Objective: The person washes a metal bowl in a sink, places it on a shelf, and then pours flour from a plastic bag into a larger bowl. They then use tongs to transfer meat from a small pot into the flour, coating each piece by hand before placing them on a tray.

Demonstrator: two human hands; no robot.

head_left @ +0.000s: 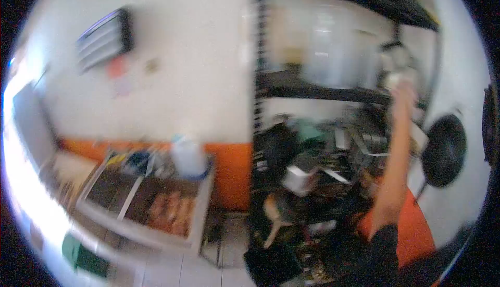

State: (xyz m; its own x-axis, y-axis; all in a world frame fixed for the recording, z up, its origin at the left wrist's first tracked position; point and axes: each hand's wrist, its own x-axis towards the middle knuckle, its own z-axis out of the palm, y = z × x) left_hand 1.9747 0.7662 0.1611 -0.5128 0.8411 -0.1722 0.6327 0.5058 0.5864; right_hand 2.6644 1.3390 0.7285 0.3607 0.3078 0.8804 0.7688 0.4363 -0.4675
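Note:
My right hand (405,97) is raised at the end of a stretched arm with a dark sleeve, at the right end of the upper shelf (333,91). It touches or overlaps a blurred pale item (397,80); motion smears the fingers, so their grip cannot be made out. Left of the hand, large translucent containers (330,52) stand on that shelf. Stacked metal pans and trays (367,144) fill the level below. My left hand is outside the picture.
A black pan (444,150) hangs on the right wall. At the left stands a glass-topped case (143,198) with reddish-brown items inside and a white container (188,158) at its back corner. The dark rack post (258,104) rises mid-view.

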